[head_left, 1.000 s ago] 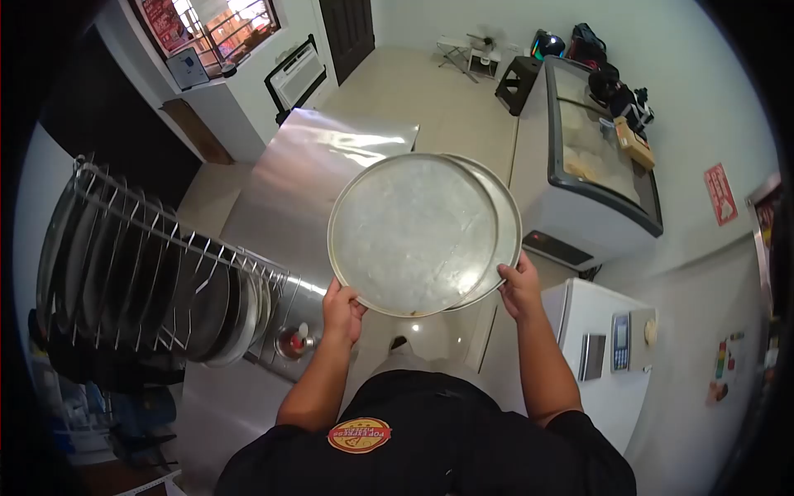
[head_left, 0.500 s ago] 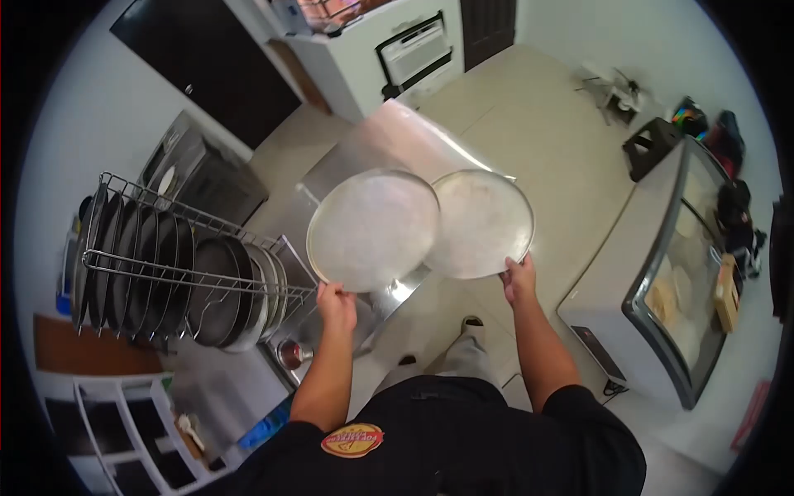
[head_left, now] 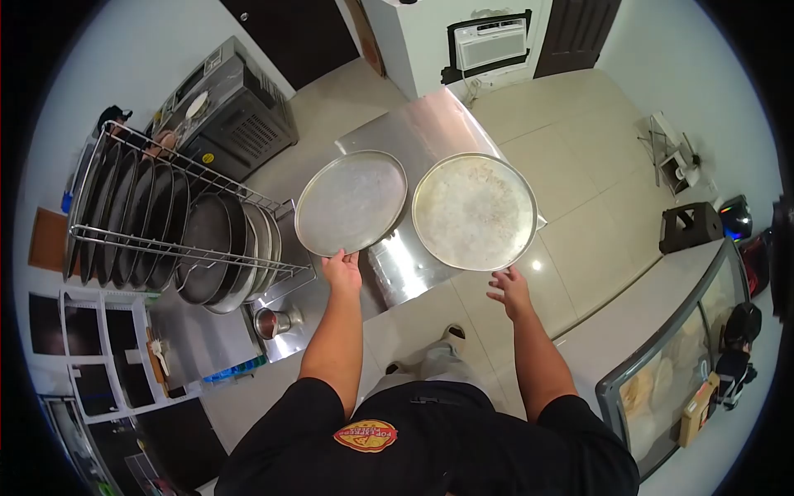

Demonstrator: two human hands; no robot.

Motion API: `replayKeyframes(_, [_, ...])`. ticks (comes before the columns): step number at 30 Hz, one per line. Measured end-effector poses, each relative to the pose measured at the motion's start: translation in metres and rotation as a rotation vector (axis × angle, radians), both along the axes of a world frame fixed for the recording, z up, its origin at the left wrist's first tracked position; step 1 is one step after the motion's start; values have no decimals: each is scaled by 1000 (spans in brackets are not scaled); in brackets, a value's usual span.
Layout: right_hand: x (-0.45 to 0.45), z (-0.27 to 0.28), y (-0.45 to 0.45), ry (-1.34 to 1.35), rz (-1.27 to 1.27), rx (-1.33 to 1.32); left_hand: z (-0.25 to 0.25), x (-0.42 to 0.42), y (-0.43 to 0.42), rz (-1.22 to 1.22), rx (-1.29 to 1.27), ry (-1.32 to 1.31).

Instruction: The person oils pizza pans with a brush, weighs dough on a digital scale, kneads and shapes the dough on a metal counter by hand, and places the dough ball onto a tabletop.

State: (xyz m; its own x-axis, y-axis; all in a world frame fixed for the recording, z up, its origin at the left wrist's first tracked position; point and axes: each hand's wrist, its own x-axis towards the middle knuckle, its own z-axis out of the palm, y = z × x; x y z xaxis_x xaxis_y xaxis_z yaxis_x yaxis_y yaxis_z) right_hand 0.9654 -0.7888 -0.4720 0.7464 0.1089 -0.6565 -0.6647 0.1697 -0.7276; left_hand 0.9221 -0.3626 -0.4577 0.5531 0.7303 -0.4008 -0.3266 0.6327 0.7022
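Note:
Two round, flat metal pizza pans are in front of me above the steel table. My left hand (head_left: 342, 271) grips the near rim of the left pizza pan (head_left: 351, 202), fingers at its edge. The right pizza pan (head_left: 475, 211) appears to rest on the table, its near edge reaching past the table's side. Just below that rim is my right hand (head_left: 511, 292), open with its fingers apart; whether a fingertip still touches the rim I cannot tell. A gap separates the two pans.
To the left, a wire rack (head_left: 186, 252) holds several dark pans and lighter ones. The steel table (head_left: 405, 269) bears a metal cup (head_left: 271, 322) near the rack. An oven-like appliance (head_left: 240, 124) stands behind. At right is a glass-topped freezer (head_left: 662, 372) with a wooden piece (head_left: 697, 411) on it.
The pans have moved apart from overlapping. My right hand has let go of the right pan and opened. My left hand keeps its pan. The view has shifted.

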Motion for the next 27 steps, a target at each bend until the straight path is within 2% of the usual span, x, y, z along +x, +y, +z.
replayKeyframes(1, [-4, -10, -7, 4, 14, -7, -3, -3, -2, 14, -7, 4])
replayKeyframes(4, [-16, -31, -21, 86, 376, 1, -8, -4, 1, 1, 4, -35])
replayKeyframes(5, [-22, -33, -20, 82, 384, -4, -7, -1, 5, 10, 1, -40])
replayKeyframes(7, [-33, -26, -15, 158, 562, -224, 0, 9, 13, -38, -22, 37])
replayKeyframes(8, [-40, -23, -13, 161, 572, -233, 2, 11, 15, -59, -37, 82])
replayKeyframes(9, [-47, -19, -9, 192, 569, -181, -6, 13, 21, -48, -45, 84])
replayKeyframes(12, [-59, -1, 8, 255, 570, -77, -18, 18, 40, -318, -104, 343])
replayKeyframes(13, [-60, 10, 17, 219, 618, -31, -16, 12, 40, -308, -105, 346])
replayKeyframes(15, [-59, 35, 45, 142, 717, 67, 27, -2, 16, -396, 13, 554])
replayKeyframes(17, [-56, 45, 74, 125, 728, 166, 32, -25, 2, -423, 71, 666])
replayKeyframes(19, [-52, 53, 106, 92, 723, 351, 17, -65, -13, -596, 666, 583])
replayKeyframes(20, [-51, 54, 127, 96, 741, 355, 44, -82, -32, -606, 859, 564])
replayKeyframes(21, [-52, 54, 149, 174, 658, 541, 82, -98, -54, -612, 1050, 544])
replayKeyframes(22, [-57, 55, 172, 258, 575, 721, 96, -114, -69, -614, 1223, 444])
replayKeyframes(23, [-67, 67, 196, 272, 610, 722, 106, -131, -73, -609, 1395, 349])
replayKeyframes(24, [-79, 91, 222, 331, 621, 840, 113, -148, -66, -574, 1389, 382])
replayKeyframes(26, [-105, 132, 263, 459, 634, 1066, 125, -183, -46, -649, 1765, 264])
replayKeyframes(27, [-119, 138, 274, 479, 673, 1058, 128, -202, -37, -693, 1950, 199])
